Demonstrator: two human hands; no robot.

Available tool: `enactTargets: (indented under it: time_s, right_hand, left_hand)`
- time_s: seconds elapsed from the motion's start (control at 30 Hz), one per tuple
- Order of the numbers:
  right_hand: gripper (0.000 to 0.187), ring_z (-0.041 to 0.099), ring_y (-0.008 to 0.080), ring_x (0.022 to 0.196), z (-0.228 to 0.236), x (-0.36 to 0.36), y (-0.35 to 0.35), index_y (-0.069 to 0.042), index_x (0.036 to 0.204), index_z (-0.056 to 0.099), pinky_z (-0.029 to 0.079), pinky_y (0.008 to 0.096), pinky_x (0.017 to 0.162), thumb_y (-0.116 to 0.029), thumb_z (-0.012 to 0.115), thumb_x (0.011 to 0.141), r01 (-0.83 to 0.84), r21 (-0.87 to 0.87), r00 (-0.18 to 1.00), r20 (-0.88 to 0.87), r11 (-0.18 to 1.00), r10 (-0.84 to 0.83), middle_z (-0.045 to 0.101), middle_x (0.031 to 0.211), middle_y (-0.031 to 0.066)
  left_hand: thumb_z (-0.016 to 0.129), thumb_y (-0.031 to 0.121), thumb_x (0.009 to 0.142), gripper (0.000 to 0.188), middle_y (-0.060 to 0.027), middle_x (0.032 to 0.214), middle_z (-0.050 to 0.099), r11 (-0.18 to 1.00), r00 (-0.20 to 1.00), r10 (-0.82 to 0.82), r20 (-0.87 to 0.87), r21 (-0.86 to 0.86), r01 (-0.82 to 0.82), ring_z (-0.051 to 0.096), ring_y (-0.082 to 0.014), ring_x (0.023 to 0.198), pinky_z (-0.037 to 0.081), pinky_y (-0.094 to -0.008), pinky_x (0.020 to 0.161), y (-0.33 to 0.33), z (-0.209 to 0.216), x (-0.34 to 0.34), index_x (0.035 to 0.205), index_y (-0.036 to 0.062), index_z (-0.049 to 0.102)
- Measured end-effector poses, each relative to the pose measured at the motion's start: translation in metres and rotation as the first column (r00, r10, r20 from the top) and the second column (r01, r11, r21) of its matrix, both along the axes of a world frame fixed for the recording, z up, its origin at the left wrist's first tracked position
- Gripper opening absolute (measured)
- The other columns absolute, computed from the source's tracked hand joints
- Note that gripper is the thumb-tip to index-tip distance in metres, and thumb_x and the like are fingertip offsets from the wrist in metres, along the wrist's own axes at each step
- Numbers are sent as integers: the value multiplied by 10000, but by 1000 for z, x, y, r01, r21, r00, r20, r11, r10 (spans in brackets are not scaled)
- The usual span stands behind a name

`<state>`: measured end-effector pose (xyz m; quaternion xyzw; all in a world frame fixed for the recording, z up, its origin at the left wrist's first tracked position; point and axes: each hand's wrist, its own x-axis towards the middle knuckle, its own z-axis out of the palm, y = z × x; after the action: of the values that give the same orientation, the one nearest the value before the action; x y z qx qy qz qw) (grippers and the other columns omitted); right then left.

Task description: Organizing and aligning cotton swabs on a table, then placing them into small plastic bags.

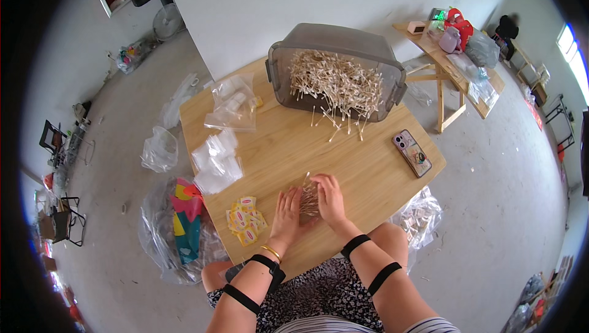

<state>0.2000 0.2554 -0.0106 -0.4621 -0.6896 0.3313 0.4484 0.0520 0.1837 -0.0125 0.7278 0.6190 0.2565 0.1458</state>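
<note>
Between my two hands, near the table's front edge, a bundle of cotton swabs [309,198] is pressed together, with one swab poking out at the top. My left hand [285,215] lies along the bundle's left side, fingers together. My right hand [331,200] curls round its right side, and its palm side is hidden. Farther back, a grey translucent plastic bin [325,36] lies tipped on its side. Loose cotton swabs [334,81] fill it, and several spill over its rim onto the wooden table [294,143].
Left of my hands lie small yellow-and-white labels [245,219]. Beyond them are a stack of clear small bags [218,161] and a larger zip bag [233,106]. A phone [412,153] rests at the right edge. Plastic bags [420,216] of goods stand on the floor beside the table.
</note>
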Motion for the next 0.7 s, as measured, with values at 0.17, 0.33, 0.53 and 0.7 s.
enactTargets:
  time_s: [0.17, 0.33, 0.53, 0.7]
  right_hand:
    - [391, 510, 352, 1256, 0, 13, 25, -83, 1227, 655, 419, 438, 1062, 8, 526, 869, -104, 168, 954, 294, 980, 51, 590, 1312, 135]
    - [415, 495, 333, 1262, 7, 20, 31, -92, 1203, 679, 398, 430, 1082, 2, 549, 821, -248, 116, 846, 509, 962, 157, 581, 1321, 113]
    - [305, 537, 340, 1145, 2, 36, -6, -57, 1124, 671, 449, 437, 999, -17, 555, 845, -191, -51, 856, 479, 980, 192, 604, 1164, 127]
    - [293, 565, 405, 1163, -2, 13, -25, -30, 1171, 650, 478, 430, 990, 16, 505, 921, 41, 6, 999, 31, 999, -41, 597, 1218, 192]
  left_hand:
    - [862, 387, 702, 1048, -198, 1496, 440, 1000, 1000, -15, 7, -14, 16, 378, -373, 1427, 222, -532, 1224, 9, 3, 0, 1511, 6, 317]
    - [886, 360, 678, 1063, -188, 1484, 466, 1000, 999, -19, 38, -18, 20, 390, -368, 1422, 230, -525, 1223, 11, 4, 1, 1511, 15, 323]
    - [873, 378, 700, 1026, -152, 1484, 481, 1000, 999, -10, 51, -21, 11, 387, -340, 1427, 215, -510, 1238, 7, 1, -2, 1514, 50, 341]
    - [836, 299, 737, 864, -126, 1443, 520, 1000, 1000, -23, -22, -11, 23, 448, -322, 1381, 235, -513, 1231, -1, -12, 2, 1459, 79, 415]
